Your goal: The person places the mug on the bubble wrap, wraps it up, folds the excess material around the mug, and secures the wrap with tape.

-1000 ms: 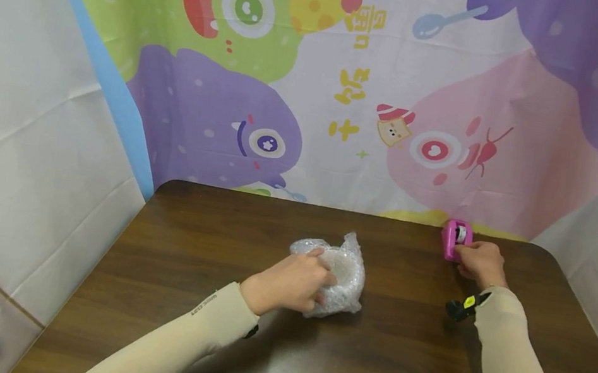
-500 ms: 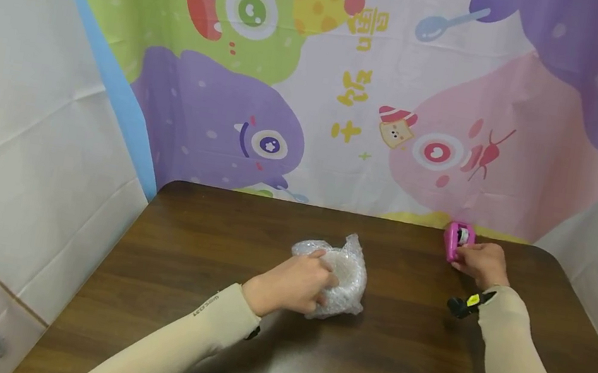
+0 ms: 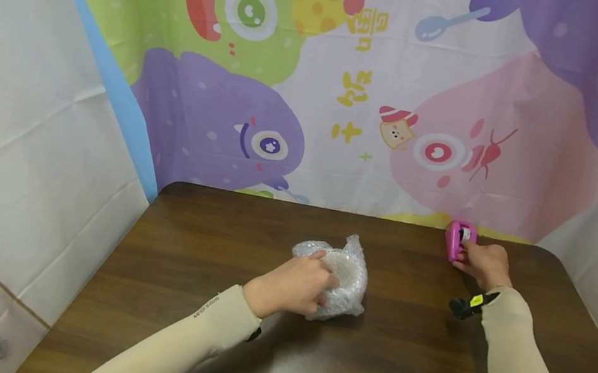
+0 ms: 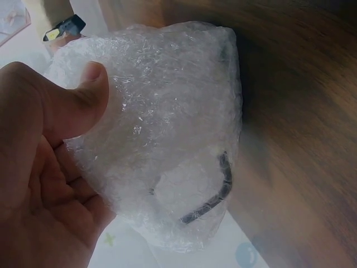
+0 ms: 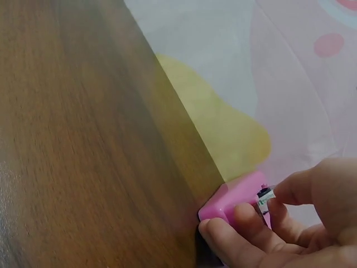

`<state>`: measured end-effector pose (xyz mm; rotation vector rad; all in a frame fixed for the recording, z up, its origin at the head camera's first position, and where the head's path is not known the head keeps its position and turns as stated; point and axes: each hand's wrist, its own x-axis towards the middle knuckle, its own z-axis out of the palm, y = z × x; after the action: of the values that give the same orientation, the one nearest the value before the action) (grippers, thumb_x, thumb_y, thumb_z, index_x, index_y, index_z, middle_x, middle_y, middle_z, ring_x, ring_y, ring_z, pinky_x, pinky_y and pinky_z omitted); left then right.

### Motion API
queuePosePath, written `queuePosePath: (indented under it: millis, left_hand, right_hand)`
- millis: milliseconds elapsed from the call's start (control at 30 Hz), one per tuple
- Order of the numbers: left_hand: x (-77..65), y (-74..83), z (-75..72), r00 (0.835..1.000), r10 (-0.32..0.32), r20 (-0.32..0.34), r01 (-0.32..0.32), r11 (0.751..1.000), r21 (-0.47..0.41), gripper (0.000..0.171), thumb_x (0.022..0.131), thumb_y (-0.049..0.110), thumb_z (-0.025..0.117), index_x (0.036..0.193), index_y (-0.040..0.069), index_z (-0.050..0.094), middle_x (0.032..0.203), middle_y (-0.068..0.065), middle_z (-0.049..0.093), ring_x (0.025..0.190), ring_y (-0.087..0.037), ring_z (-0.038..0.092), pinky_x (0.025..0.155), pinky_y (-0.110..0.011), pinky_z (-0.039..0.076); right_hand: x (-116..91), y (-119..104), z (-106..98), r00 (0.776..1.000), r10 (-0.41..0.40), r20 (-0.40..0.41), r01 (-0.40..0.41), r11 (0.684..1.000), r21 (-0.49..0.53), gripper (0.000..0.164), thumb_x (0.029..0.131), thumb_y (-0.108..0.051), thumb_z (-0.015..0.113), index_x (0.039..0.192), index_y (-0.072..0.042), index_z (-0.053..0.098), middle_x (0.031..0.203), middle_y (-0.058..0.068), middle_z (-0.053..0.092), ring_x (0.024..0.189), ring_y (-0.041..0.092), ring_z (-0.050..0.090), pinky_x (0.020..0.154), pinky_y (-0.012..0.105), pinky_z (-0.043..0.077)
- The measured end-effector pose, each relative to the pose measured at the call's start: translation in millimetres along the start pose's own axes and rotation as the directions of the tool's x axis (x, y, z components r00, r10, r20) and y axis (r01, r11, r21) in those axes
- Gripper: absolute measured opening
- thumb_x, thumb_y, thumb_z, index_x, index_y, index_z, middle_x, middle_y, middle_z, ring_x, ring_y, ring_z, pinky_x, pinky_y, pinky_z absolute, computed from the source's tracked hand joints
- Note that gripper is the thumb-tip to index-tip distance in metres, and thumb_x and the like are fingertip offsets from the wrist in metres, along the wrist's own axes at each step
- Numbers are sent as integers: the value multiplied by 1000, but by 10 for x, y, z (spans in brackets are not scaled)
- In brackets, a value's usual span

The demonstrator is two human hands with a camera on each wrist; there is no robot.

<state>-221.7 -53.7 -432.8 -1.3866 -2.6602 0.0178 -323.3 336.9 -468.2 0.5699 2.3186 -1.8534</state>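
A mug wrapped in bubble wrap (image 3: 352, 277) rests on the wooden table, its round top facing up; in the left wrist view a dark-edged handle (image 4: 225, 176) shows through the wrap. My left hand (image 3: 294, 281) grips the wrapped mug from its left side, thumb pressed on the wrap, other fingertips partly hidden. At the table's far right edge is a small pink tape dispenser (image 3: 453, 241) with a roll in it. My right hand (image 3: 485, 265) holds the dispenser, fingers along its side and thumb at the roll in the right wrist view. Whether a tape end is pinched is unclear.
A cartoon-printed curtain (image 3: 217, 117) hangs right behind the table's (image 3: 223, 233) back edge. Pale panels (image 3: 56, 114) close in both sides. A black wrist camera (image 3: 468, 305) sticks out beside the right wrist.
The right thumb and fingers have shifted slightly on the tape dispenser, toward its roll. My left hand and the wrapped mug stay in place; the head view has drifted a little.
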Motion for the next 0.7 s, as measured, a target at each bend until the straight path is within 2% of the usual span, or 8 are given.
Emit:
queuePosePath:
  millis: [233,367,700]
  left_hand:
    - [-6,-2,-5,1000,-4,-3,4,1000,-12,21,79,18,81,74,20,61,76,8,64,83,-11,69,119,-45,41]
    - [-4,4,0,1000,-6,0,6,1000,-2,20,79,19,82,75,20,62,78,8,66,86,-11,70,119,-44,41]
    - [0,10,-16,1000,-11,7,11,1000,-2,22,79,21,82,74,21,61,76,8,66,85,-11,70,119,-44,40]
  right_hand:
    - [14,8,-8,1000,14,-4,-14,1000,15,39,107,-19,50,127,14,48,72,-3,66,66,5,69,77,28,63]
    - [19,31,-13,1000,19,-18,-19,1000,0,40,107,-20,50,128,14,49,72,-4,66,67,5,69,77,27,63]
    - [17,65,-11,999,-20,-28,20,1000,-13,29,106,-18,47,115,9,53,70,-6,63,63,1,65,71,20,61]
